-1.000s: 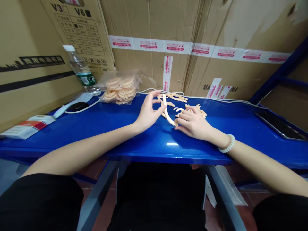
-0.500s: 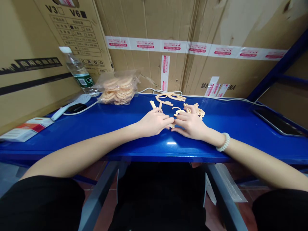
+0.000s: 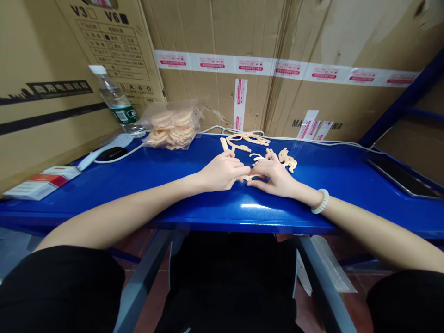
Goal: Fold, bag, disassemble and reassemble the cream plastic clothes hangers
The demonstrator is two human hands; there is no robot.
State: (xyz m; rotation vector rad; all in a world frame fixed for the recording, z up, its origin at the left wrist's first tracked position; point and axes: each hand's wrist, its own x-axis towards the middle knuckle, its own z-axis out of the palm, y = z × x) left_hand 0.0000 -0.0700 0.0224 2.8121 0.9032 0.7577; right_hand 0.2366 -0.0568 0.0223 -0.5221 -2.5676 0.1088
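Observation:
My left hand and my right hand meet above the blue table. Between their fingertips they grip a small pale wooden-looking piece, largely covered by the fingers. Just beyond my left hand stands out a straight pale strip. Long curved pieces of the same colour lie behind it. Right beside my right hand is a cluster of curly pale pieces. A thin hooked piece shows partly behind the fingers.
At the back left sit a clear plastic bag of pale pieces and a water bottle. A fly swatter, a black mouse-like object and a small box lie left. A phone rests far right. Cardboard walls the back.
My right hand has shifted slightly left and turned, so more of the held piece shows between the fingers. The curly cluster is less covered. The whole view has moved a little.

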